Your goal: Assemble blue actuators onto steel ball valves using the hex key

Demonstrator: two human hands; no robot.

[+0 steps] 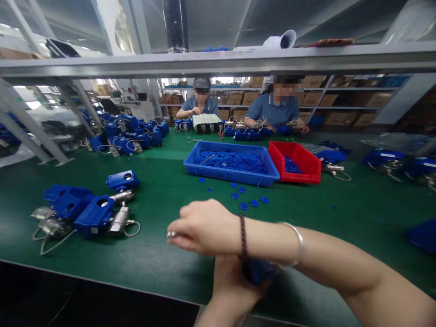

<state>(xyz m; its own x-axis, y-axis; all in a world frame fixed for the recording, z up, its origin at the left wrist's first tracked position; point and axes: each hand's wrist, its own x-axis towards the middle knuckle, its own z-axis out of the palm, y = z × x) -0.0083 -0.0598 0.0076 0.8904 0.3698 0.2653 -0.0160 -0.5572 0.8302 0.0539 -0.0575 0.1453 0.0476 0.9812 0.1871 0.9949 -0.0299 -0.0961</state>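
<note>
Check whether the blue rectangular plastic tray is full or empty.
Well filled: many small blue plastic parts spread across the tray.

You wore a dark brown braided bracelet [243, 234] around your right wrist [254, 234], its strands twisted like rope. Farther up that forearm [327, 247] sat a slim, smooth silver bangle [301, 243], rounded and shiny. Your right grip [207, 227] and left grip [233, 281] were both bare, ungloved.

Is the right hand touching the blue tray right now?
Apart. The head view shows it: a strip of green tabletop lies between the right hand and the front wall of the blue tray.
</note>
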